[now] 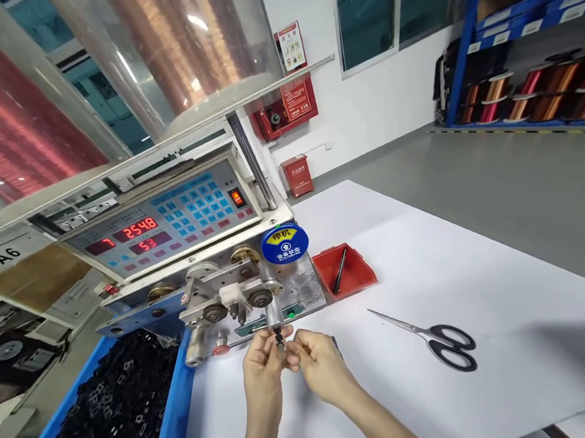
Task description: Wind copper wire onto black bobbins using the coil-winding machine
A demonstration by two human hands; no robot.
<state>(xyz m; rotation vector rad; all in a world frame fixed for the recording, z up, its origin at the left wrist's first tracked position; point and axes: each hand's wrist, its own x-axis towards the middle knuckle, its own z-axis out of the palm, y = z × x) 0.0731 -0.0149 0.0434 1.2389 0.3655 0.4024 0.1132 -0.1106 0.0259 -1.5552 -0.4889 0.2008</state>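
At the end of a coil winding machine's metal spindle point(273, 312) sits a small black part point(279, 338); its exact kind is too small to tell. The thumb and fingers of my left hand point(261, 362) are closed around it from the left. Close on its right, my right hand point(321, 364) has its fingertips pinched together, nearly meeting the left fingers. Whatever lies in that pinch, if anything, is too small to make out. Above the hands, the machine's control panel point(172, 217) shows lit red digits, and a blue round sign point(285, 243) stands at its corner.
Black-handled scissors point(449, 347) lie on the white table point(405, 398). A red tray point(361, 277) holds a black pen point(341, 271). At left, a blue bin point(173, 414) is full of small black pieces. Large copper wire spools point(180, 46) stand above the machine.
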